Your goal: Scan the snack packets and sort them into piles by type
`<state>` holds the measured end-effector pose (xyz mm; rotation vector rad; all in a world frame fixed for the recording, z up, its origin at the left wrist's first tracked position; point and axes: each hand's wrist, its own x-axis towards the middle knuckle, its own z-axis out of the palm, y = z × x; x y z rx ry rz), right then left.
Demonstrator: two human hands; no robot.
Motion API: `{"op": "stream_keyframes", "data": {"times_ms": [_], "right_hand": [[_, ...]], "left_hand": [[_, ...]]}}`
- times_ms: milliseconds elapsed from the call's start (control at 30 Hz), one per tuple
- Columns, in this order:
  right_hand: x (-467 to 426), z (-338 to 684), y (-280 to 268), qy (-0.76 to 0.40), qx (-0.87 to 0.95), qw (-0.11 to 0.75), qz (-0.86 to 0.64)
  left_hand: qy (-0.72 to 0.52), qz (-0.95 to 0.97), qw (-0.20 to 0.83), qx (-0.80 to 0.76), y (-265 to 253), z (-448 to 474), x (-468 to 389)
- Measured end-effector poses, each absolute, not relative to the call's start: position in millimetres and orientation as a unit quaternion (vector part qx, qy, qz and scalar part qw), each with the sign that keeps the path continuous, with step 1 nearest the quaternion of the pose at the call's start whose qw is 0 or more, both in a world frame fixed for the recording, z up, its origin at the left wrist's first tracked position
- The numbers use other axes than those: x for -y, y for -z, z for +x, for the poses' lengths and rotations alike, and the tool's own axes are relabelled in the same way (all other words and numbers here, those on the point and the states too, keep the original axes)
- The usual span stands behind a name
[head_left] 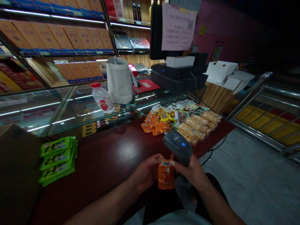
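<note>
My left hand (148, 172) pinches an orange snack packet (166, 179) by its upper left edge, with a barcode label facing up. In my right hand (191, 172) is a dark grey barcode scanner (177, 143) with a lit blue light; its head points away over the table. The right thumb touches the packet's upper right corner. Just beyond the scanner lie more orange packets (156, 123) in a pile. Beside them are clear-wrapped tan snacks (195, 126) and several other small packets (185, 106).
Green packets (57, 159) are stacked at the table's left, near a cardboard box (16, 168). Behind the table, a glass counter (77, 104) holds a red-capped bottle (103, 98), a white paper bag (119, 81) and a cash register (179, 75). A metal railing (264, 97) stands right.
</note>
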<state>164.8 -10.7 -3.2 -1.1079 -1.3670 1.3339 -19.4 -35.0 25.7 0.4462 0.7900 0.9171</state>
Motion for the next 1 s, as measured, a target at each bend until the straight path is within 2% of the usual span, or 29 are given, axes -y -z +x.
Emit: {"op": "stream_keyframes", "data": {"times_ms": [167, 500, 667, 867, 1000], "right_hand": [[10, 169, 3, -0.541, 0.554, 0.446, -0.449], [10, 166, 8, -0.58, 0.537, 0.439, -0.426], [6, 171, 0, -0.571, 0.508, 0.47, -0.441], [-3, 179, -6, -0.545, 0.463, 0.522, -0.465], [-3, 179, -9, -0.539, 0.447, 0.54, -0.467]], "left_hand": [[-0.449, 0.238, 0.768, -0.39, -23, -22, 30], [-0.4, 0.187, 0.835, -0.33, -24, -18, 38], [-0.442, 0.232, 0.797, -0.34, -13, -17, 34], [-0.344, 0.351, 0.785, -0.377, 8, -21, 31], [-0.361, 0.362, 0.761, -0.4, 6, -18, 34]]}}
